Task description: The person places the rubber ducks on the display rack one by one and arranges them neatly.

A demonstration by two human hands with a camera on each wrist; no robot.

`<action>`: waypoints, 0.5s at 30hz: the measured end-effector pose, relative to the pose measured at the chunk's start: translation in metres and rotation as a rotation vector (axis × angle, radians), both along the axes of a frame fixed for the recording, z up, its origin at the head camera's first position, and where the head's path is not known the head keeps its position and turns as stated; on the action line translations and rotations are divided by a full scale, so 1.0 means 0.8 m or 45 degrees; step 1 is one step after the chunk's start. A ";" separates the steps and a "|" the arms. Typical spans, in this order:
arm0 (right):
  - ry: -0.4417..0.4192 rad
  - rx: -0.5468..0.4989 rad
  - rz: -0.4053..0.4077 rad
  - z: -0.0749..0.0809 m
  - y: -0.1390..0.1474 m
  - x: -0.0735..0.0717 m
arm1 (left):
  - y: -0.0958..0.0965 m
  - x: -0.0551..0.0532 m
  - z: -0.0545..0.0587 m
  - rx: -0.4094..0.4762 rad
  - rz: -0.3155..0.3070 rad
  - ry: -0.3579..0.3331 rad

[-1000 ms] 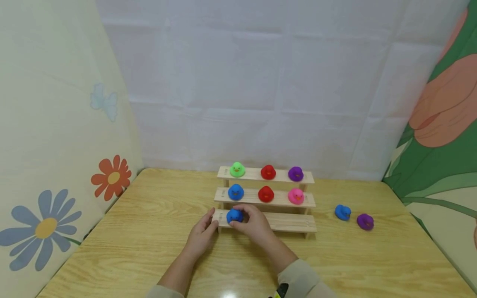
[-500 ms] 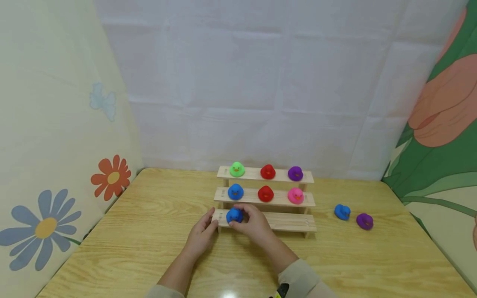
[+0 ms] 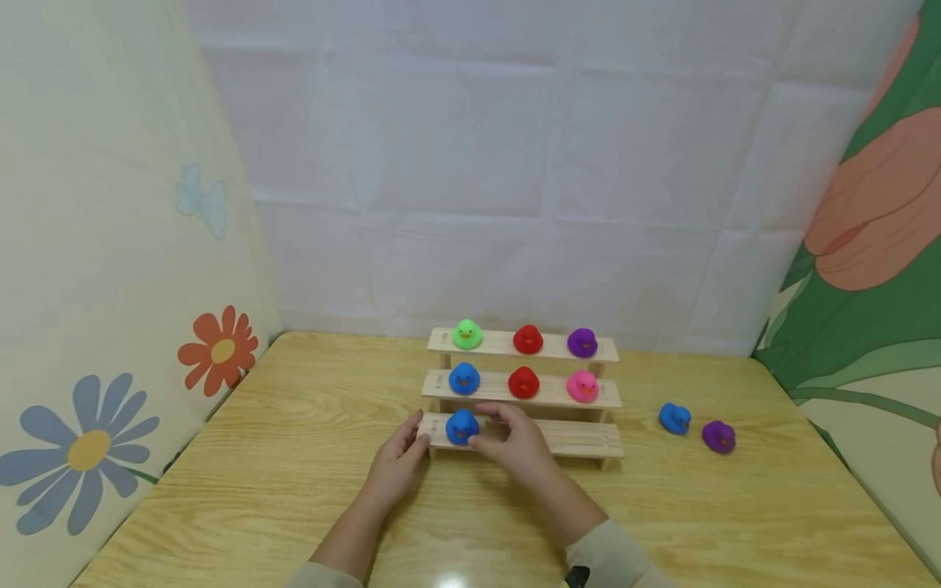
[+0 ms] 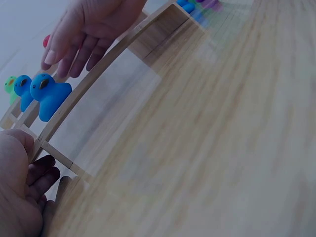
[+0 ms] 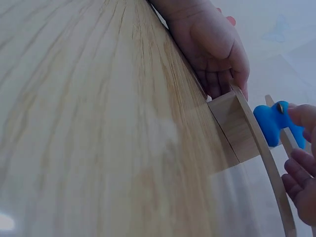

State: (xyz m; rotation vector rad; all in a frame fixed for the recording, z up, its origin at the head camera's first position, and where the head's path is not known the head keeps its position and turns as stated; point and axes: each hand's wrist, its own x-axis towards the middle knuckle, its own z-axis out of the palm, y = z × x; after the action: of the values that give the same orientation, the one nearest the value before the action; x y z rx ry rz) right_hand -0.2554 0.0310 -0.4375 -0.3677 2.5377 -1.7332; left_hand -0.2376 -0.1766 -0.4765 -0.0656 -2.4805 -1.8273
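A three-step wooden display stand [image 3: 577,441] stands on the table. On the left of its lowest step sits a blue rubber duck [image 3: 461,427], facing front. My left hand [image 3: 393,469] holds the left end of that step, its thumb over the board and its fingers curled below, as the left wrist view shows. Just right of the duck is my right hand [image 3: 520,447], thumb and fingers spread and holding nothing. The left wrist view has the right hand [image 4: 94,37] apart from the blue duck [image 4: 51,96].
Behind, the middle step bears a blue duck [image 3: 464,379], a red duck [image 3: 524,383] and a pink duck [image 3: 583,387]. Green [image 3: 466,335], red and purple ducks line the top step. Another blue duck [image 3: 675,419] and a purple duck [image 3: 719,438] lie on the table at right.
My right hand has let go of the blue duck on the lowest step and drawn back a little to the right. My left hand has stayed at the stand's end.
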 end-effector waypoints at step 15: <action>-0.049 0.013 -0.159 0.001 0.058 0.006 | 0.000 0.000 0.000 -0.010 0.002 0.001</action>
State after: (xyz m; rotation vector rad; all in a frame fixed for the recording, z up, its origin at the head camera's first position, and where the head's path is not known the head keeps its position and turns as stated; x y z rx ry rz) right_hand -0.2507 0.0777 -0.4364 -0.1769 2.5927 -1.7488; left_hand -0.2373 -0.1770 -0.4768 -0.0649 -2.4871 -1.8164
